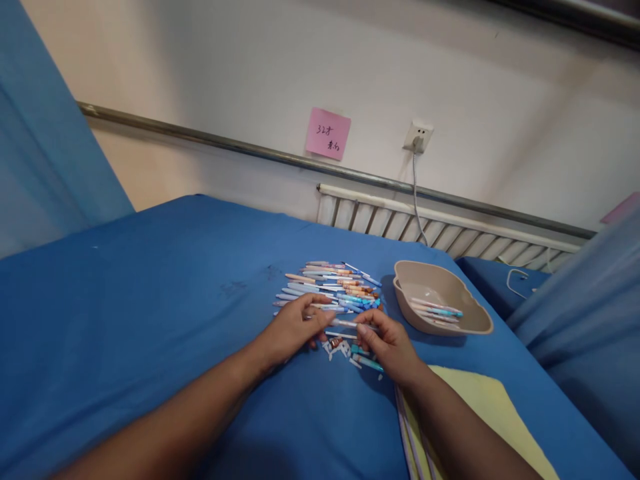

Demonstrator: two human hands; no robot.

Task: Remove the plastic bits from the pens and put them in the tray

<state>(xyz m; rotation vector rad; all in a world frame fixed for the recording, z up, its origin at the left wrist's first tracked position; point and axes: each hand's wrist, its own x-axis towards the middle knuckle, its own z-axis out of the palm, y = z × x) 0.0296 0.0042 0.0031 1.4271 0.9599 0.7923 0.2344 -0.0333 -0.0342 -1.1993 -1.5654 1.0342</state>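
Observation:
Between my two hands a slim, pale pen (345, 323) is held level, just above the blue sheet. My left hand (300, 320) pinches its left end, and my right hand (386, 341) has closed fingers at its right end. Behind them lies a spread of pen parts (320, 280): pale barrels to the left, brown and blue pieces to the right. Small white clips (340, 348) and a brown piece lie just below the held pen. A teal pen part (367, 363) rests by my right hand, which partly covers the pieces near it.
A beige basin (470, 320) with several pens in it stands at the right. Near my right forearm lies a yellow folded cloth or pad (480, 393). Along the wall run a metal rail (240, 143), a radiator (370, 217) and a plugged-in cable (415, 193). Blue curtains hang at both sides.

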